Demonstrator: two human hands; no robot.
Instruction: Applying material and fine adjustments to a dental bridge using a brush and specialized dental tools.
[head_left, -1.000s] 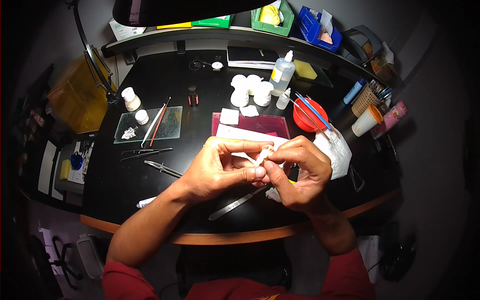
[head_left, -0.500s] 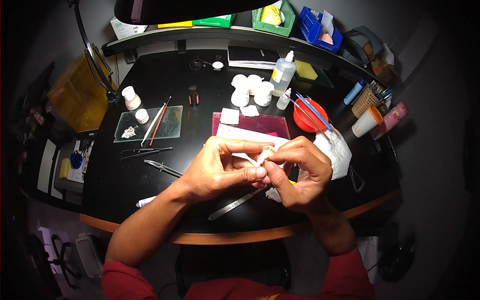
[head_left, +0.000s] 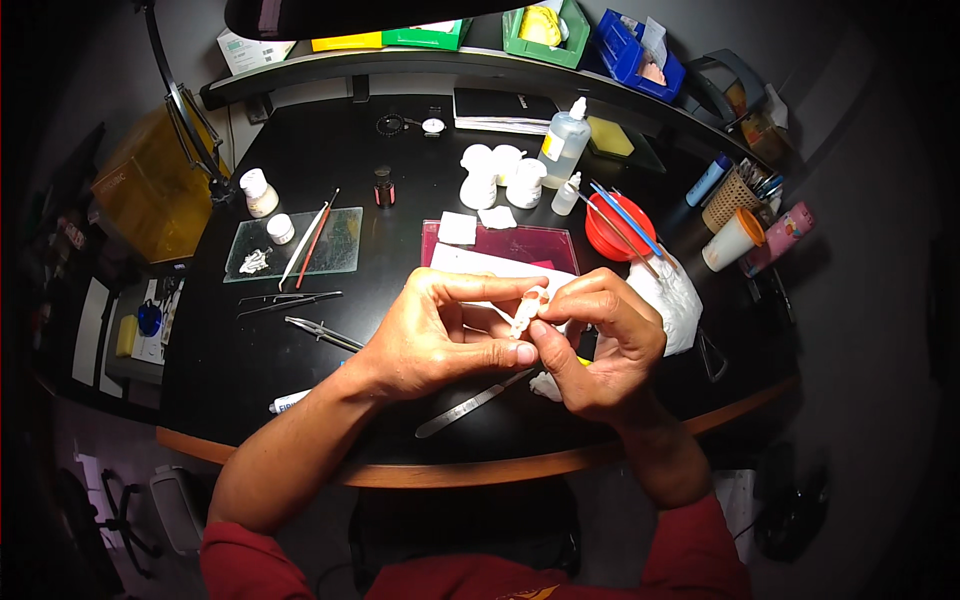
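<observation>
Between my two hands, over the middle of the desk, is a small cream-white dental piece [head_left: 527, 308] with a row of tooth-like bumps. My left hand [head_left: 445, 325] grips it from the left with forefinger and thumb. On its right side, the fingertips and thumb of my right hand [head_left: 603, 340] pinch it too. The fingers hide part of the piece. Behind and below my hands lie a white pad [head_left: 480, 262] and a dark pink plate [head_left: 552, 243]. A flat metal spatula [head_left: 465, 411] rests nearer to me, beside a crumpled white scrap [head_left: 546, 387].
At left, a glass slab [head_left: 340, 240] carries a white jar [head_left: 281, 229] and slim tools; tweezers [head_left: 322, 333] lie nearer. White bottles [head_left: 525, 184], a clear squeeze bottle [head_left: 567, 140] and a red bowl [head_left: 610, 240] with brushes stand behind. White tissue [head_left: 675, 312] sits right of my hands.
My left thumb and right fingers have shifted slightly on the dental piece, which is turned a little so more of its tooth row shows. Both hands stay in nearly the same place.
</observation>
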